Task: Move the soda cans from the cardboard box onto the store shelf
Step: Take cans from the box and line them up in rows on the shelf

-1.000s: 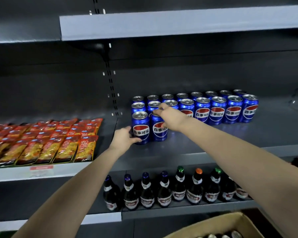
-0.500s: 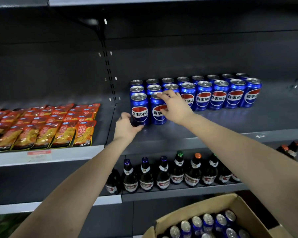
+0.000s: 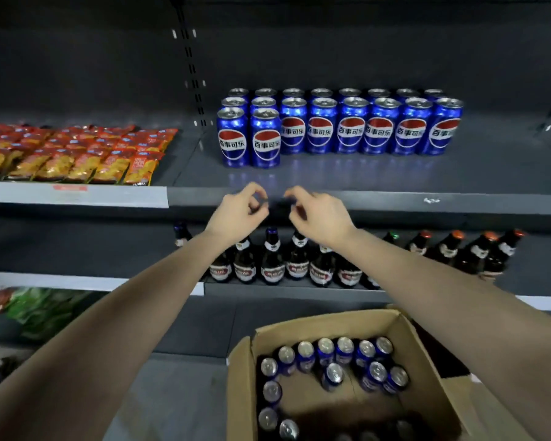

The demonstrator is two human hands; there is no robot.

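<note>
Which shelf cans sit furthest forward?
The two leftmost Pepsi cans: they stand side by side ahead of the long front row, nearest the shelf edge.

- soda cans (image 3: 350,130) on the shelf all say 百事可乐 across the red-white-blue Pepsi globe
- bottle labels (image 3: 272,272) and snack bags (image 3: 77,160): too blurry to read tbh

Light is dim and cool, falling from above and in front of the store shelf (image 3: 363,173), whose dark back panel fades almost to black toward the top edge. The blue soda cans (image 3: 350,128) cast faint blue reflections on the shelf surface just before them, and their lids glint. Both hands (image 3: 240,210) are softened by motion blur at the fingers. Straight shelf edges bow toward the corners from wide-angle distortion. The snack packets (image 3: 77,154) at the left edge look smeared.
</note>
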